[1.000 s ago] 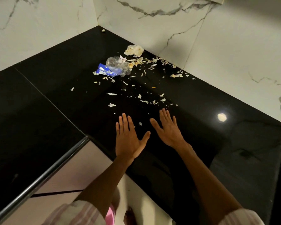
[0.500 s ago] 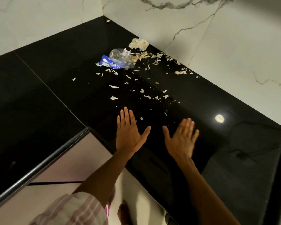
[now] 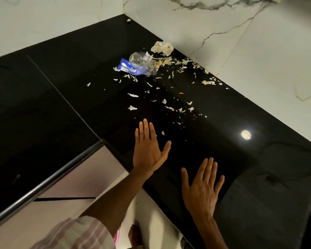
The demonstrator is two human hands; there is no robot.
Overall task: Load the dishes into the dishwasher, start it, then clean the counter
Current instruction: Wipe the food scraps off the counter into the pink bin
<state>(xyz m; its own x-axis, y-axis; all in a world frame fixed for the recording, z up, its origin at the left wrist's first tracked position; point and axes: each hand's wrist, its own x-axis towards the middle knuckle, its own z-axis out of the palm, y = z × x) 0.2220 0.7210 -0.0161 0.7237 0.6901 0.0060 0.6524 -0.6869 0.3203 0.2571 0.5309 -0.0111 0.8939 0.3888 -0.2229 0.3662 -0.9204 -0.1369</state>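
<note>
Head view: we judge counter-cleaning is the step; left hand and right hand are flat and empty; next, gather the scraps at frame centre.

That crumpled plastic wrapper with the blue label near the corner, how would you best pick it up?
Pinch the raised clear bunch at the top of the crumpled plastic wrapper, coming from above and from the near side. The wall stands close behind it, and the blue end lies flat on the counter. Both hands are open and free.
</note>
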